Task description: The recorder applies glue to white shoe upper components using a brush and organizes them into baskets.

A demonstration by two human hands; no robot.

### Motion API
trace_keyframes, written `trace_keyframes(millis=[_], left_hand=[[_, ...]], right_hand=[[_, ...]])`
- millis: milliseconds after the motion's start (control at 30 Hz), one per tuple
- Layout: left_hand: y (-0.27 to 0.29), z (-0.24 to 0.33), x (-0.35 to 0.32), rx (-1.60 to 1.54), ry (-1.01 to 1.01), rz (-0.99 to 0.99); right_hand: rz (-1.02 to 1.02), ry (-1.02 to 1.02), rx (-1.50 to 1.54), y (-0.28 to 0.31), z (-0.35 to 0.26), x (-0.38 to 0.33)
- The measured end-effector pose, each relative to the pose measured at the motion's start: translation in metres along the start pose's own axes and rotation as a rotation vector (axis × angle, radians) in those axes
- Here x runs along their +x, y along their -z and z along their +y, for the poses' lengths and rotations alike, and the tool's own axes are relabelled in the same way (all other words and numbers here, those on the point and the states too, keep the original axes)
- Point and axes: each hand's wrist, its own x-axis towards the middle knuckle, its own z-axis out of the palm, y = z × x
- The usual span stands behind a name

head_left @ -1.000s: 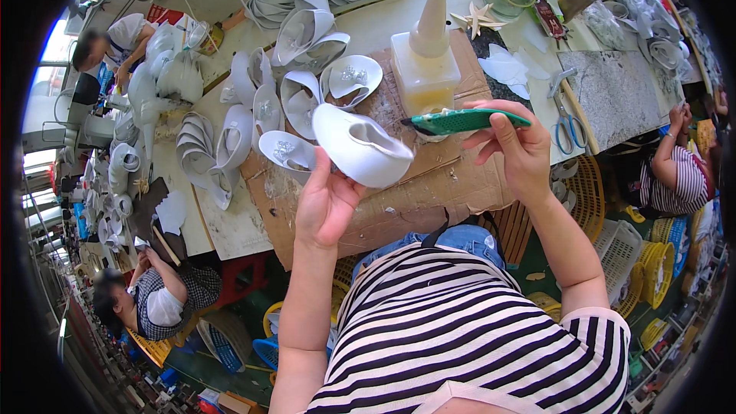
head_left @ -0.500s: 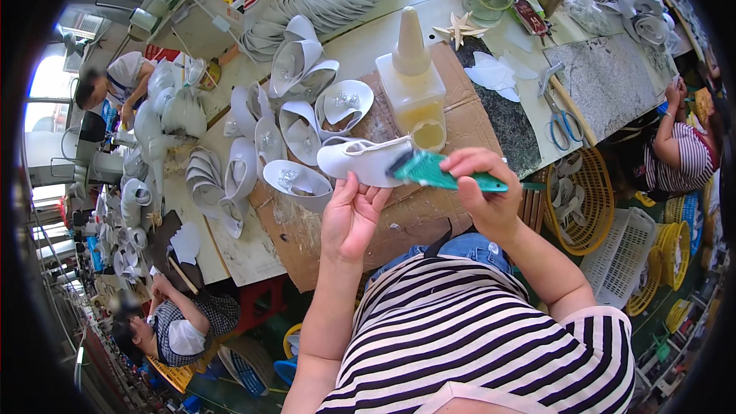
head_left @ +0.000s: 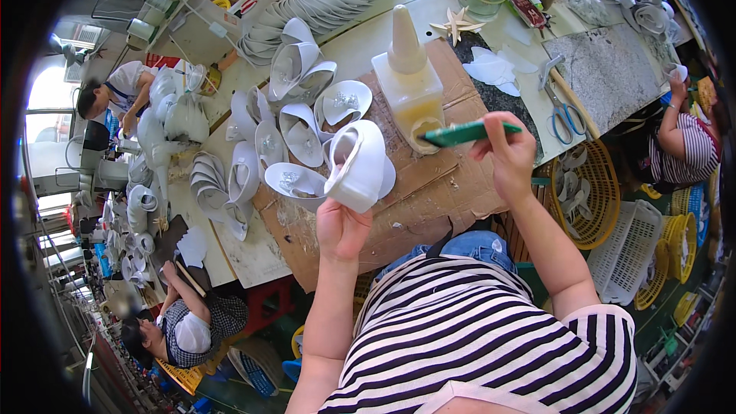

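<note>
My left hand [head_left: 342,228] grips a white shoe upper [head_left: 359,165] from below and holds it upright over the brown cardboard sheet [head_left: 429,199]. My right hand [head_left: 507,155] holds a green-handled brush [head_left: 460,134] level, its tip pointing left toward a yellowish glue bottle with a cone top [head_left: 409,80]. Several more white shoe uppers [head_left: 299,130] lie in a cluster just left of the held one.
A stack of white pieces [head_left: 322,8] fans across the far table. Scissors [head_left: 566,115] lie beside a grey stone slab [head_left: 609,80]. Yellow baskets [head_left: 590,195] and a white basket [head_left: 625,249] stand at my right. Other people sit at left [head_left: 126,92], lower left [head_left: 184,322] and right [head_left: 678,146].
The shoe upper has turned from lying sideways to standing upright in my left hand. The brush has come off it and moved up to the right, near the glue bottle.
</note>
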Motion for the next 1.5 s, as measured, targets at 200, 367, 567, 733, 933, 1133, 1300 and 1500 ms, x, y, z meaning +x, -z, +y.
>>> trace_keyframes(millis=[200, 367, 567, 733, 933, 1133, 1300, 1500], left_hand=[[0.004, -0.004, -0.009, 0.075, -0.055, -0.043], [0.014, -0.002, -0.009, -0.026, -0.086, -0.051], [0.015, -0.005, -0.003, -0.015, -0.081, -0.001], [0.004, -0.020, 0.003, 0.187, -0.057, -0.047], [-0.004, -0.020, -0.002, 0.314, -0.115, -0.016], [0.023, 0.005, -0.011, 0.360, -0.047, -0.233], [0.004, -0.004, -0.016, 0.340, -0.001, -0.245], [0.023, 0.013, -0.019, 0.397, -0.053, -0.245]], right_hand=[[-0.239, 0.448, -0.662, 0.008, 0.060, 0.021], [-0.066, 0.212, -0.479, 0.016, 0.060, 0.017], [-0.105, -0.198, 0.064, -0.015, 0.004, -0.002], [-0.115, -0.110, 0.103, -0.048, -0.004, -0.011], [-0.362, 0.780, -0.466, -0.038, -0.018, -0.028], [-0.306, 0.335, -0.171, -0.024, -0.037, -0.028], [-0.491, 0.803, -0.437, -0.039, -0.034, -0.002], [-0.481, 0.627, -0.445, -0.015, -0.048, -0.029]])
